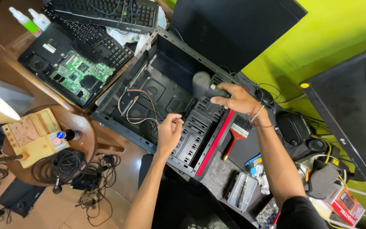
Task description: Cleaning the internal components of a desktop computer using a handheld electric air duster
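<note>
Both forearms reach over the open computer case [166,106]; left hand [169,132] pinches the wiring, right hand [236,98] grips a blurred brush [203,85]. Best steady wires, stroke lightly.

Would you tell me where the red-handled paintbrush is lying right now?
The paintbrush lies right of the open computer case, beside its red edge, just below the right hand.

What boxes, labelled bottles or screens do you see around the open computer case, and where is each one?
Monitor: right edge, flat black panel, screen dark.
Red box: bottom right corner, small rectangular package, red and white.
Two spray bottles: top left corner, white, one with a green label, one with a blue label.
</note>
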